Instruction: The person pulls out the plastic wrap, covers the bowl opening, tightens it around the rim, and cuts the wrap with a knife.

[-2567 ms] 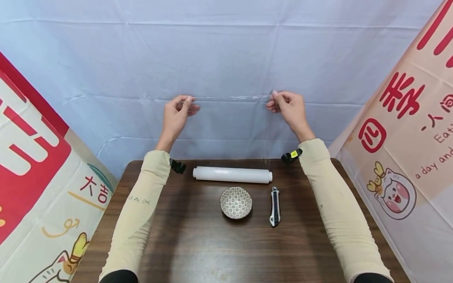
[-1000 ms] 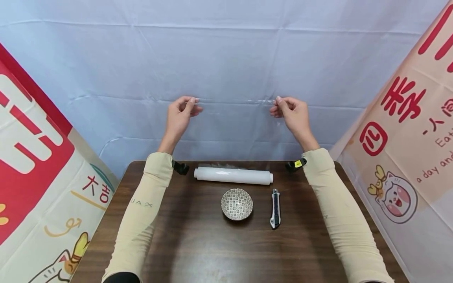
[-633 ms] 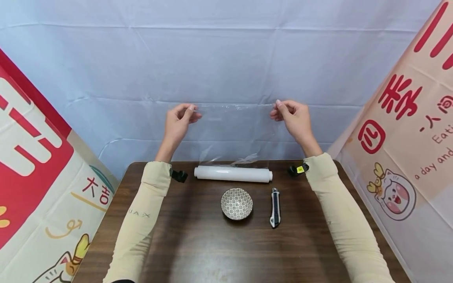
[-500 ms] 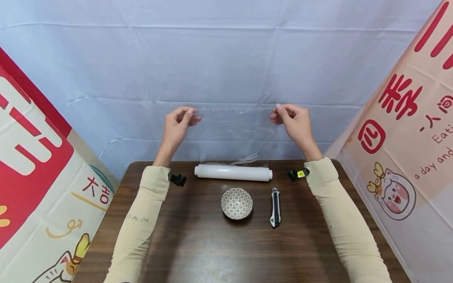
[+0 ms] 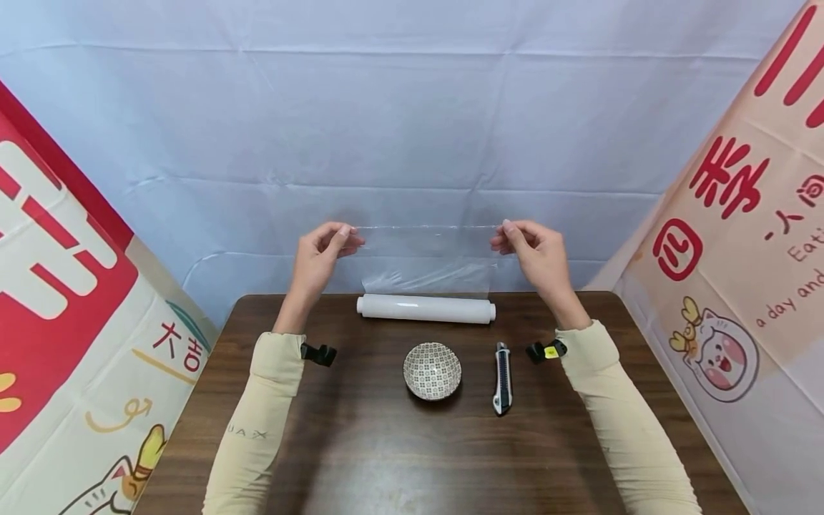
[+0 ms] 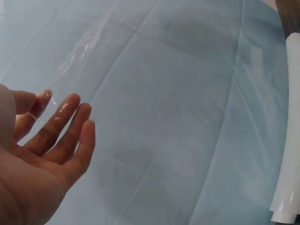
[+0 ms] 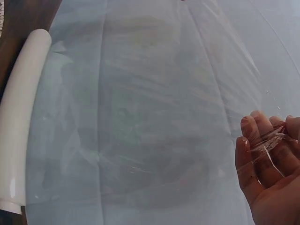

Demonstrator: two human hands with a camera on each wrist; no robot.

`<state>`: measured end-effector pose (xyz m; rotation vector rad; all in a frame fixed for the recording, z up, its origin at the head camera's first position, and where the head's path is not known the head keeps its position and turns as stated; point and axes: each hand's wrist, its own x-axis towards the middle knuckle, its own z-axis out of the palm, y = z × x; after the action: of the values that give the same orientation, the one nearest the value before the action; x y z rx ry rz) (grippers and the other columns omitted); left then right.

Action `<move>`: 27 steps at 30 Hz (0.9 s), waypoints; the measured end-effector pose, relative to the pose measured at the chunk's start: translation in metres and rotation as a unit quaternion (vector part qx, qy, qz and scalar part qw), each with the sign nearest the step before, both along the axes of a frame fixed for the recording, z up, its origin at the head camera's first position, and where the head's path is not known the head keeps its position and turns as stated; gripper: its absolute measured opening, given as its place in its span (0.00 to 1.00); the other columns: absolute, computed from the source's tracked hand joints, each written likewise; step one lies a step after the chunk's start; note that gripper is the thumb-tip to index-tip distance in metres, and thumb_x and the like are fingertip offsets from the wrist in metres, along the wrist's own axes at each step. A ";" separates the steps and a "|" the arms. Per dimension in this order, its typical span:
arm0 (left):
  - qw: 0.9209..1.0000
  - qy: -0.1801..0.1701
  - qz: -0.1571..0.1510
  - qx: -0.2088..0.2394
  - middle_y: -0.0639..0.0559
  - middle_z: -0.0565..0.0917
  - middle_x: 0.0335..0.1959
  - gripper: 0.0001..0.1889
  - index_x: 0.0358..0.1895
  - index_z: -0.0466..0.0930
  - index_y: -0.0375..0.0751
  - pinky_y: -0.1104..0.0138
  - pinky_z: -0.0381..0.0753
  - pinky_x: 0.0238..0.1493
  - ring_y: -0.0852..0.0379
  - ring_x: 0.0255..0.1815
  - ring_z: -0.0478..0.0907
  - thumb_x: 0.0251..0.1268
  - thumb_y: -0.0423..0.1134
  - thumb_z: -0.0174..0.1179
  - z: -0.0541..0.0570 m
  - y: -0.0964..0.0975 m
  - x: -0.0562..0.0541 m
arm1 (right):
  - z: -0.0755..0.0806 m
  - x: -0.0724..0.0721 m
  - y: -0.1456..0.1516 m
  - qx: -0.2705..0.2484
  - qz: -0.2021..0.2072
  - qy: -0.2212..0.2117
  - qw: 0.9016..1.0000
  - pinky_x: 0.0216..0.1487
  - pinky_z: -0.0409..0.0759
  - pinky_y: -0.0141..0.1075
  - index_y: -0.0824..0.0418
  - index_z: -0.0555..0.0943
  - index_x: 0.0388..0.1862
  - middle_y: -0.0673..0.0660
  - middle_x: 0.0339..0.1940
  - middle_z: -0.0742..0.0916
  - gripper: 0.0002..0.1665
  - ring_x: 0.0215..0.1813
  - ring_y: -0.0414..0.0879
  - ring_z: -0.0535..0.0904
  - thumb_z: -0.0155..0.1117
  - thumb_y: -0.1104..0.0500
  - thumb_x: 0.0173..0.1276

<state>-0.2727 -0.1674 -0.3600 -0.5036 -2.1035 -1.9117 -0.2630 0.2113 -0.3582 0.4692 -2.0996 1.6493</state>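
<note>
Thin clear plastic film: was stretched between the two hands, upper edge nearly straight; the sheet ran down to a smooth white cylindrical roll.
Left hand: pinched the film's left corner between thumb and index finger; the remaining fingers were loosely bent and held apart from the pinch.
Right hand: pinched the film's right corner between thumb and fingertips; the right wrist view showed creased film gathered across the fingers.
Roll: lay crosswise on the table, below and between the hands, near the far edge.
Small round grey-and-white patterned bowl: rested between the two forearms, nearer the person than the hands, apart from the roll.
Grey-and-black utility knife: lay lengthwise between the bowl and the right forearm, touching neither.
Dark brown wood-grain table: extended beneath both forearms; far corners rounded, soft reflection on the near part.
Creased pale blue cloth backdrop: hung beyond both hands and showed through the film.
Red-and-white printed banner: stood outward of the left hand.
Peach-and-white printed banner: stood outward of the right hand, with red characters and a cartoon cat.
Cream sleeves: covered both forearms; a black device sat at each wrist.
</note>
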 end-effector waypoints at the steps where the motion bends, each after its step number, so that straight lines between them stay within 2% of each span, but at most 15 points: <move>1: 1.000 -0.003 -0.003 -0.002 0.52 0.93 0.42 0.16 0.51 0.86 0.36 0.65 0.88 0.58 0.62 0.47 0.90 0.82 0.47 0.58 -0.002 0.000 0.002 | -0.002 0.002 0.000 0.001 0.000 -0.002 1.000 0.43 0.88 0.30 0.67 0.89 0.46 0.47 0.34 0.94 0.18 0.36 0.36 0.91 0.63 0.52 0.81; 7: 1.000 -0.017 -0.015 -0.018 0.44 0.92 0.45 0.20 0.53 0.84 0.33 0.63 0.88 0.59 0.59 0.49 0.90 0.81 0.50 0.58 -0.009 -0.001 0.011 | -0.011 0.014 0.002 0.005 -0.009 -0.008 1.000 0.44 0.88 0.29 0.66 0.88 0.46 0.50 0.36 0.94 0.17 0.37 0.36 0.91 0.62 0.53 0.81; 12: 1.000 -0.013 -0.009 -0.018 0.44 0.92 0.46 0.16 0.52 0.86 0.40 0.65 0.88 0.59 0.61 0.49 0.90 0.82 0.49 0.57 -0.015 -0.002 0.020 | -0.020 0.023 0.002 0.019 -0.022 -0.001 1.000 0.47 0.87 0.27 0.66 0.89 0.47 0.48 0.36 0.94 0.17 0.39 0.34 0.90 0.62 0.53 0.81; 16: 1.000 -0.006 -0.011 -0.003 0.42 0.92 0.45 0.17 0.52 0.85 0.35 0.64 0.88 0.59 0.60 0.49 0.90 0.83 0.47 0.56 -0.019 -0.003 0.025 | -0.027 0.030 0.000 0.021 -0.022 0.013 0.999 0.49 0.86 0.26 0.68 0.89 0.47 0.45 0.37 0.94 0.17 0.40 0.33 0.90 0.63 0.55 0.81; 19: 1.000 -0.003 -0.012 0.008 0.44 0.92 0.45 0.20 0.53 0.83 0.29 0.63 0.88 0.59 0.59 0.49 0.90 0.83 0.47 0.56 -0.021 -0.004 0.029 | -0.029 0.035 -0.001 0.016 -0.009 0.023 1.000 0.51 0.86 0.26 0.69 0.89 0.48 0.44 0.39 0.94 0.16 0.43 0.35 0.90 0.62 0.57 0.81; 23: 1.000 -0.002 -0.015 0.018 0.51 0.92 0.43 0.21 0.53 0.83 0.28 0.60 0.89 0.58 0.60 0.49 0.90 0.83 0.47 0.56 -0.025 -0.006 0.035 | -0.033 0.044 0.000 0.027 0.007 0.024 0.999 0.57 0.84 0.25 0.65 0.90 0.49 0.43 0.45 0.94 0.14 0.50 0.33 0.89 0.61 0.59 0.81; 27: 0.998 -0.011 -0.043 0.036 0.53 0.91 0.43 0.19 0.52 0.82 0.24 0.53 0.89 0.57 0.58 0.49 0.90 0.83 0.42 0.56 -0.032 -0.010 0.041 | -0.038 0.050 0.002 0.040 0.015 0.020 0.999 0.55 0.81 0.23 0.62 0.91 0.50 0.42 0.48 0.94 0.13 0.56 0.32 0.87 0.60 0.59 0.82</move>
<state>-0.2313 -0.1775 -0.3921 -0.5673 -2.0480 -2.0417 -0.2125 0.2136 -0.3961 0.5564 -2.1447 1.5637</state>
